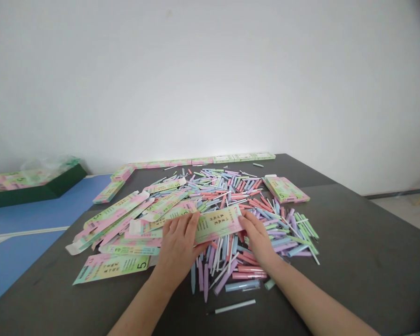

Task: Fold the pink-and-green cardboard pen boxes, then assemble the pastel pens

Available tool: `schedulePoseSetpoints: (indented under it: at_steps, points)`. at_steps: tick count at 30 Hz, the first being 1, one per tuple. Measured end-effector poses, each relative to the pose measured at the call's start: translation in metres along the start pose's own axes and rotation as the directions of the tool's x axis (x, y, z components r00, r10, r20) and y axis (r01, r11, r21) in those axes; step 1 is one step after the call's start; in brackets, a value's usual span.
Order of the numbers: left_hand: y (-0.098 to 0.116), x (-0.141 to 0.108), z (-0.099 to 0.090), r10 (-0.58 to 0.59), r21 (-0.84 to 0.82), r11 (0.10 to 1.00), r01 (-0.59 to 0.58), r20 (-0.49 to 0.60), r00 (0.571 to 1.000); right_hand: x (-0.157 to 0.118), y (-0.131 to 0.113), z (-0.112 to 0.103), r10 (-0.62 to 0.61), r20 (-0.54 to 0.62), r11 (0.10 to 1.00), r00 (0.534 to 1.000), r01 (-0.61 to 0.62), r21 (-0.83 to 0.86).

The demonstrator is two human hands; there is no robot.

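Observation:
A pastel green and pink box (219, 223) is held level above the pile of pens. My left hand (179, 242) grips its left end, thumb below and fingers on top. At the box's right end, my right hand (257, 233) pinches the edge. Beneath and around lie many pastel pens (245, 186) in red, blue, purple and green, with thin white refills (235, 306) among them. Flat and partly opened boxes (114, 268) overlap in a heap to the left of my left hand.
A small stack of boxes (287, 189) sits right of the pens. More boxes (202, 161) line the dark table's (367, 247) back and left edges. A dark green tray (56, 184) with boxes and clear plastic stands on a blue surface (12, 266) at left.

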State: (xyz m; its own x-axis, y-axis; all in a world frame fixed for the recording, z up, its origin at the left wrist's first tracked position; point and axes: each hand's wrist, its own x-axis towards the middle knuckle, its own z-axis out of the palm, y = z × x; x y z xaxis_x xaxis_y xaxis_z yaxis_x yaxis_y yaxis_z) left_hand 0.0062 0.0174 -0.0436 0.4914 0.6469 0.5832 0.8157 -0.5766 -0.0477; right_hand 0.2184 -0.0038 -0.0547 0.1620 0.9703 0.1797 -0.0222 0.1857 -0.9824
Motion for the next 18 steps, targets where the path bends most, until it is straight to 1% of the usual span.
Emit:
schedulePoseSetpoints:
  at_steps: [2, 4, 7, 10, 12, 14, 16, 18]
  points:
    - [-0.003, -0.001, 0.002, 0.011, -0.053, 0.999, -0.01, 0.013, 1.0, 0.003, 0.001, -0.001, 0.033, -0.019, 0.996, 0.999, -0.031, 0.08]
    - [-0.005, -0.001, 0.004, 0.018, -0.085, 0.996, -0.019, -0.011, 1.0, 0.007, 0.002, -0.002, 0.066, -0.032, 0.986, 0.997, -0.06, 0.153]
    - [-0.006, 0.001, 0.004, -0.012, -0.096, 0.995, 0.0, -0.123, 0.992, 0.017, 0.002, -0.01, 0.091, -0.084, 0.973, 0.992, -0.07, 0.221]
    - [-0.008, 0.003, 0.005, -0.053, -0.093, 0.995, 0.03, -0.252, 0.966, 0.035, -0.002, -0.033, 0.074, -0.243, 0.965, 0.967, -0.008, 0.261]
    - [-0.009, 0.004, 0.006, -0.067, -0.09, 0.995, 0.042, -0.294, 0.953, 0.05, -0.007, -0.058, 0.061, -0.384, 0.96, 0.921, 0.052, 0.277]
    - [-0.009, 0.004, 0.008, -0.07, -0.096, 0.994, 0.043, -0.294, 0.953, 0.066, -0.012, -0.088, 0.064, -0.508, 0.956, 0.859, 0.093, 0.277]
    - [-0.01, 0.004, 0.009, -0.067, -0.104, 0.994, 0.039, -0.28, 0.958, 0.08, -0.016, -0.119, 0.077, -0.621, 0.958, 0.78, 0.116, 0.263]
    - [-0.01, 0.004, 0.01, -0.064, -0.103, 0.994, 0.037, -0.28, 0.958, 0.092, -0.017, -0.147, 0.107, -0.706, 0.966, 0.7, 0.095, 0.241]
